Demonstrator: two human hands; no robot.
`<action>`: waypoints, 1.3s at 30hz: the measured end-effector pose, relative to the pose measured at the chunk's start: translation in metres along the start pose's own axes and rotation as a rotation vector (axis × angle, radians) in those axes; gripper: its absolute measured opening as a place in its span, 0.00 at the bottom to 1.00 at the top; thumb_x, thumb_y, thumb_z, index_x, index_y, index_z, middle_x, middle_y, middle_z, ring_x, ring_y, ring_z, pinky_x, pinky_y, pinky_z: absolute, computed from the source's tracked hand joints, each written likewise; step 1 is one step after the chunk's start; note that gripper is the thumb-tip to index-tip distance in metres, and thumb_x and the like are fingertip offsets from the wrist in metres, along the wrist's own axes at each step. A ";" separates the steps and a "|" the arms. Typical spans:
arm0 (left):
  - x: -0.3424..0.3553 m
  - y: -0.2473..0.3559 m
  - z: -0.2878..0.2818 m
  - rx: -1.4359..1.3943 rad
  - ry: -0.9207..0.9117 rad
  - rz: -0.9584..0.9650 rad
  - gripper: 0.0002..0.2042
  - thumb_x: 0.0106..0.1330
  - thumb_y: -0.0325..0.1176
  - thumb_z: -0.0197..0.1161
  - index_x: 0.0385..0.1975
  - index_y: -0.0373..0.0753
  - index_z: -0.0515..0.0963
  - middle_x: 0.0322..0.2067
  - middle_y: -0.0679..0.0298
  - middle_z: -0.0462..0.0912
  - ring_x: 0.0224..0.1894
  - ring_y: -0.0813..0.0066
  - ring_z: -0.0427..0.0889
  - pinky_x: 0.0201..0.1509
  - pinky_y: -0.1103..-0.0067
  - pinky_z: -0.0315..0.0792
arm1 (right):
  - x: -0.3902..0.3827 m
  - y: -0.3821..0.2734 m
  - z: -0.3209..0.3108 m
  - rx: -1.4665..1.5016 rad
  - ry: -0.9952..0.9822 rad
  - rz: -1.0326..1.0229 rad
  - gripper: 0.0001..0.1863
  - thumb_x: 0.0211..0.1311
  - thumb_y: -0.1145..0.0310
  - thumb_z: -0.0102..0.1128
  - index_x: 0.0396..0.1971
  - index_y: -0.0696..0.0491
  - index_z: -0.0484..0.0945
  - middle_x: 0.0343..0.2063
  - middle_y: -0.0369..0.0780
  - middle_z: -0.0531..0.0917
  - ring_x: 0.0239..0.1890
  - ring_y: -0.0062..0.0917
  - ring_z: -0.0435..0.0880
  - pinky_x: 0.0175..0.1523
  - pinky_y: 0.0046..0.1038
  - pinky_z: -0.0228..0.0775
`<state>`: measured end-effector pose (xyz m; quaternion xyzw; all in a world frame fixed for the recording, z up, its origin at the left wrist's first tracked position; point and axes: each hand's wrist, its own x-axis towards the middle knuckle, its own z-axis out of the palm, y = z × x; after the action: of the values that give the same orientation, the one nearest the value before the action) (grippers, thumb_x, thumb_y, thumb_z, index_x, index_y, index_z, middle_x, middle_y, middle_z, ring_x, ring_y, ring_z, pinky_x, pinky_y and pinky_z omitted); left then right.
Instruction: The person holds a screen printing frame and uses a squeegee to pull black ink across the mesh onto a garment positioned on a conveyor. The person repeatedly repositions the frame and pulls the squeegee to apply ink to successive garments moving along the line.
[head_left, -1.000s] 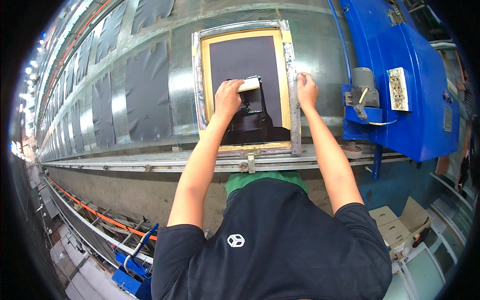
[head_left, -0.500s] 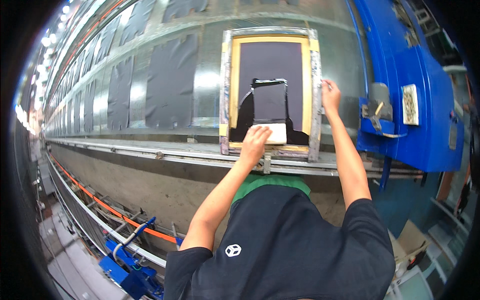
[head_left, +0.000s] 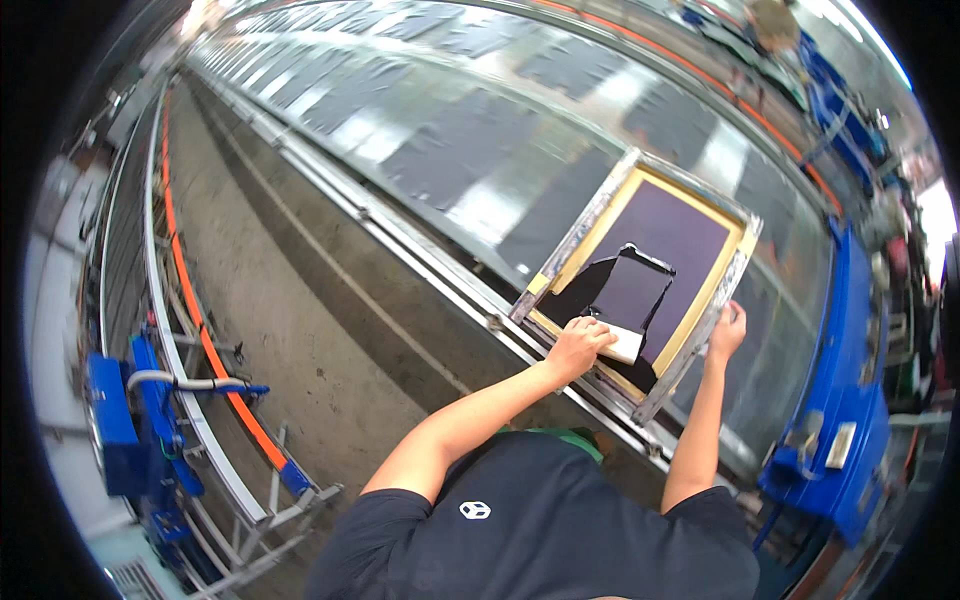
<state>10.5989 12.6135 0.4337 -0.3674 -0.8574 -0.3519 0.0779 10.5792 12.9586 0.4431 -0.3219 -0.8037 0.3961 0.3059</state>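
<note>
A screen-printing frame (head_left: 578,232) with yellow tape along its inner edges lies on the long table. Wet black ink (head_left: 580,288) spreads over the near part of its dark mesh (head_left: 685,225), around a smoother rectangular patch. At the frame's near end, my left hand (head_left: 578,346) is closed over a pale, block-shaped squeegee (head_left: 627,344), whose lower edge is hidden. My right hand (head_left: 728,330) is at the outer side of the frame's right bar, with fingers curled against it; the fingertips are partly hidden.
Dark fabric pieces (head_left: 450,145) lie in rows along the shiny table. A metal rail (head_left: 345,195) follows its near edge. Blue machinery (head_left: 850,430) stands to the right. Across the grey floor (head_left: 290,270) on the left run an orange strip (head_left: 215,350) and another blue unit (head_left: 115,400).
The whole view has turned, so the table and frame now slant and appear farther right. My left hand stays on the squeegee and my right hand stays at the frame's side.
</note>
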 end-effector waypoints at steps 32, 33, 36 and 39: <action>0.032 -0.462 -0.383 0.047 -0.117 -0.162 0.17 0.55 0.21 0.59 0.43 0.43 0.84 0.43 0.62 0.84 0.47 0.56 0.80 0.50 0.64 0.78 | -0.123 -0.347 0.482 0.089 -0.052 0.044 0.16 0.66 0.64 0.64 0.48 0.58 0.80 0.44 0.42 0.84 0.46 0.28 0.81 0.55 0.31 0.71; 0.033 -0.479 -0.396 0.080 -0.146 -0.190 0.17 0.54 0.21 0.59 0.44 0.42 0.84 0.42 0.62 0.84 0.47 0.56 0.80 0.51 0.65 0.78 | -0.128 -0.364 0.503 0.039 0.034 -0.071 0.15 0.66 0.64 0.64 0.48 0.57 0.81 0.35 0.39 0.84 0.37 0.24 0.81 0.46 0.29 0.74; 0.025 -0.541 -0.437 -0.001 -0.065 -0.157 0.17 0.53 0.21 0.60 0.44 0.41 0.83 0.43 0.63 0.85 0.48 0.57 0.80 0.52 0.67 0.78 | -0.147 -0.429 0.570 0.085 -0.138 0.237 0.14 0.65 0.64 0.64 0.45 0.57 0.81 0.42 0.46 0.85 0.46 0.32 0.83 0.55 0.33 0.72; 0.036 -0.591 -0.478 -0.030 -0.013 -0.125 0.20 0.52 0.20 0.63 0.46 0.41 0.83 0.47 0.63 0.84 0.49 0.57 0.80 0.54 0.68 0.77 | -0.146 -0.451 0.622 0.038 0.014 0.059 0.12 0.64 0.63 0.65 0.43 0.54 0.83 0.39 0.45 0.86 0.43 0.33 0.83 0.52 0.34 0.72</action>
<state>10.1088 12.0333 0.4784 -0.3163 -0.8739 -0.3664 0.0448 10.0793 12.3580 0.4736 -0.3423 -0.7840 0.4180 0.3056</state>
